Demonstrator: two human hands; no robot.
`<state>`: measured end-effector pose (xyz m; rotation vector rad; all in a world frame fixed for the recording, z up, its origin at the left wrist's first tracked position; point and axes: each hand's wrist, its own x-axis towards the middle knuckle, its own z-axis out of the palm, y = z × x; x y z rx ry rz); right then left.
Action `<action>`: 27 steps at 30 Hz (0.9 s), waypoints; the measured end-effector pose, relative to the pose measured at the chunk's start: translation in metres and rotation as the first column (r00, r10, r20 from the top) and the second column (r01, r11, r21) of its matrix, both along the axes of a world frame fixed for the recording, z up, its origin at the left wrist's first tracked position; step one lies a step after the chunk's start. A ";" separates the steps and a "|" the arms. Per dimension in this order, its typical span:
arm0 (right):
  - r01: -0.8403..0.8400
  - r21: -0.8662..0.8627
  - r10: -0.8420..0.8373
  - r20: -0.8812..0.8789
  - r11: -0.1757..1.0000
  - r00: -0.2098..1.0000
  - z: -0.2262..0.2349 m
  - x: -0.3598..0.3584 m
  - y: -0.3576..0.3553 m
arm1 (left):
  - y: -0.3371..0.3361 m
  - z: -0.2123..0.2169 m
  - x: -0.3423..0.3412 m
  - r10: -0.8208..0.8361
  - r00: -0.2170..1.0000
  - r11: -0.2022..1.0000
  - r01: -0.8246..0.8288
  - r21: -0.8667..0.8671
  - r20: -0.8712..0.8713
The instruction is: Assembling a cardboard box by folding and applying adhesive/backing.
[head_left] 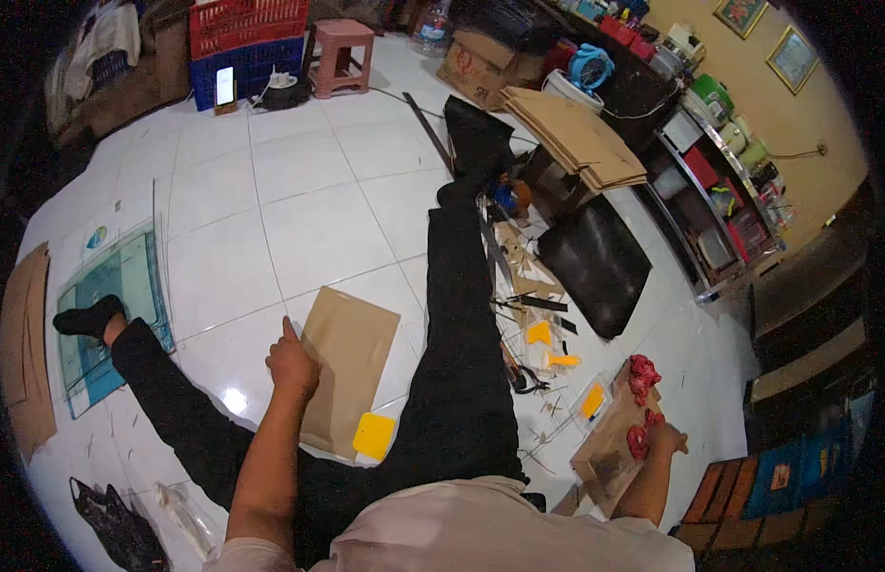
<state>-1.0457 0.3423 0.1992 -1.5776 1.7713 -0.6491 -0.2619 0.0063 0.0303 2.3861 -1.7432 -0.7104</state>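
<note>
left hand (292, 364) rests flat, fingers narrow, on brown cardboard sheet (347, 367); yellow scraper (374, 436) beside it. right hand (664, 439) touches cardboard board (609, 448); cannot tell its grip.

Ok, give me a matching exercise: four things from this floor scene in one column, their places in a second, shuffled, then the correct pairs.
Things:
1. left hand
2. right hand
3. yellow square piece
4. plastic stool

Places:
A. far across the tiles, beside the stacked red and blue crates
B. on the edge of the brown cardboard sheet between the legs
C. on the wooden board near the red bits
D. at the lower corner of the cardboard sheet, by the thigh

Pairs: 1-B, 2-C, 3-D, 4-A
</note>
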 end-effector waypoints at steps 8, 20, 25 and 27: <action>0.417 0.002 -0.343 -0.563 0.909 0.752 -0.053 0.160 -0.158 | 0.006 0.009 -0.007 0.010 0.928 0.985 -0.074 -0.158 -0.372; -0.213 -0.259 0.182 -0.139 0.942 0.973 -0.076 0.486 -0.282 | -0.004 0.028 0.055 0.129 0.617 0.977 -0.211 -0.006 -0.776; -0.172 0.282 0.104 0.240 0.944 0.965 -0.143 0.542 -0.275 | -0.008 0.021 0.079 -0.068 0.207 0.936 -0.325 -0.134 -0.976; -0.179 0.484 -0.017 0.373 0.857 0.928 -0.135 0.547 -0.275 | -0.008 0.026 0.079 -0.005 -0.004 0.913 -0.407 -0.003 -1.000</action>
